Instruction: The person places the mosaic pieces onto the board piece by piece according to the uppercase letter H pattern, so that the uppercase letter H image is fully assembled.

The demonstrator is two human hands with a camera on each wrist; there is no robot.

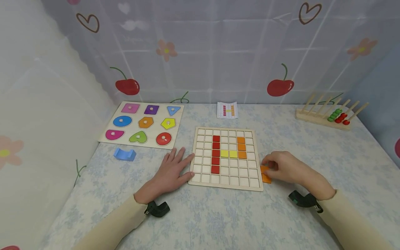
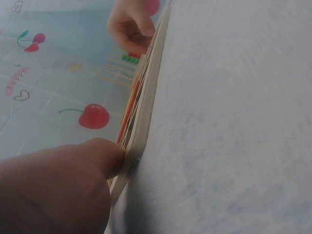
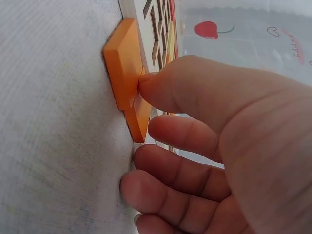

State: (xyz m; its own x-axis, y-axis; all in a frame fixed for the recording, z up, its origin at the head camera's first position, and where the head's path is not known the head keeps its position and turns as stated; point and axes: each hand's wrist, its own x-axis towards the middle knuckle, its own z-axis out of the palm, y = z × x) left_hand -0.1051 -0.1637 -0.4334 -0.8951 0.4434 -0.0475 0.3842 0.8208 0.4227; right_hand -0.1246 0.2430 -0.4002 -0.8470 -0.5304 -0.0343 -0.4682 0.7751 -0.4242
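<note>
A wooden grid board [image 1: 225, 185] lies flat on the table, holding a column of red tiles [image 1: 216, 153], two yellow tiles [image 1: 229, 153] and a short column of orange tiles [image 1: 241, 147]. My left hand [image 1: 173, 172] is spread flat at the board's left edge, its thumb [image 2: 109, 155] touching the rim. Beside the board's right edge, two loose orange tiles [image 3: 123, 63] lie on the cloth, one partly behind the other. My right hand [image 1: 284, 166] has curled fingers there, with thumb [image 3: 153, 87] and index finger pinching the farther loose orange tile.
A shape-knob puzzle board [image 1: 143, 132] lies at the back left, with a blue block [image 1: 125, 155] in front of it. A small pattern card [image 1: 227, 110] is behind the grid board. A wooden bead stand [image 1: 325, 119] occupies the back right, near the curtain.
</note>
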